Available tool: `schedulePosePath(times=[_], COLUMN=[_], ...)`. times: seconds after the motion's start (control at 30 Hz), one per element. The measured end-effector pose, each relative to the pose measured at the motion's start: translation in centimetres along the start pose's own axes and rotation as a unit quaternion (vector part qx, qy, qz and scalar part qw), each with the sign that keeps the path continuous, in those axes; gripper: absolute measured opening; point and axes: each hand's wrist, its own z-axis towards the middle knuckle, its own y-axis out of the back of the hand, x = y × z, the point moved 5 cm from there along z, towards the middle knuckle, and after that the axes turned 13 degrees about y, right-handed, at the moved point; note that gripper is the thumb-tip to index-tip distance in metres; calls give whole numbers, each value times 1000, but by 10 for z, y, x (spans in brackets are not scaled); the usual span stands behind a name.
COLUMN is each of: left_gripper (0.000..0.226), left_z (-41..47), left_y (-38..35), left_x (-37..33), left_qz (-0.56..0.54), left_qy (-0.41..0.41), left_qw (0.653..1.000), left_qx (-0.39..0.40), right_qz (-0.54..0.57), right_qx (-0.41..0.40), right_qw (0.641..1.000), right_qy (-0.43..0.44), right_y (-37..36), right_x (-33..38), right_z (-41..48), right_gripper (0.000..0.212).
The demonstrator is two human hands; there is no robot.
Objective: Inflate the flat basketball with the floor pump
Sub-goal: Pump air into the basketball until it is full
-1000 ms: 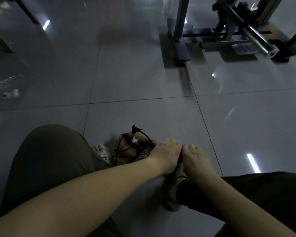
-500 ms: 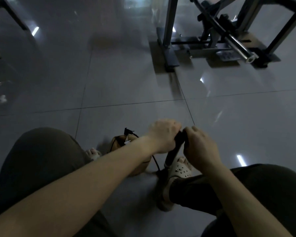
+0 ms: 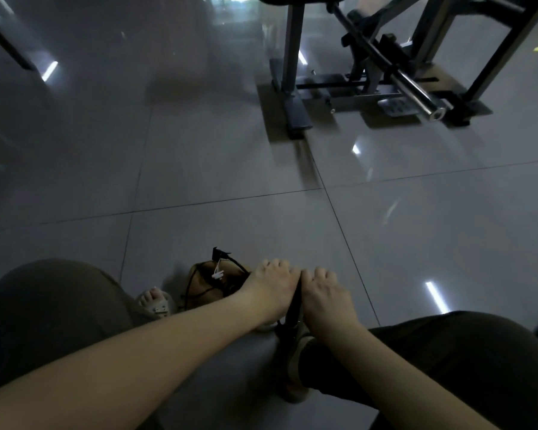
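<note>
A flat, crumpled brown basketball (image 3: pixel 204 282) lies on the floor between my feet, with the pump's black hose (image 3: pixel 230 262) and a small white tag running over it. The black floor pump (image 3: pixel 293 308) stands just right of the ball, and only its dark shaft shows between my hands. My left hand (image 3: pixel 272 287) grips the left side of the pump handle with curled fingers. My right hand (image 3: pixel 325 294) grips the right side. The handle sits low, and the pump's base is hidden behind my right foot.
My left foot (image 3: pixel 154 301) in a pale sandal is beside the ball, and my right foot (image 3: pixel 295 364) is by the pump base. Glossy grey floor tiles (image 3: pixel 230 150) stretch ahead. A metal gym machine (image 3: pixel 385 76) with a chrome bar stands at the far right.
The pump handle rose half a second ago, with both hands lifting it, and now it is pushed back down. The camera view shifted a little.
</note>
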Motion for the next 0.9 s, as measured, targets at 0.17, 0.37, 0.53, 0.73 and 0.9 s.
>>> schedulePosePath(times=[0.17, 0.37, 0.53, 0.73, 0.9], left_gripper=[31, 35, 34, 29, 19], left_z=[-3, -10, -8, -28, -28], left_y=[-28, -25, 75, 94, 21], left_x=[-10, -12, 0, 10, 0], left_qz=[19, 22, -99, -116, -100], left_qy=[-2, -34, -46, -30, 27], left_qw=[999, 998, 987, 949, 961], left_qx=[40, 47, -120, -290, -257], right_qz=[3, 63, 36, -29, -20], right_qx=[35, 116, -161, -256, -164], right_qw=[999, 991, 986, 966, 984], right_qy=[-3, -5, -13, -20, -66], right_y=[-35, -25, 67, 84, 14], right_x=[0, -4, -13, -3, 6], right_z=[-2, -9, -19, -25, -11], right_gripper=[21, 31, 15, 20, 7])
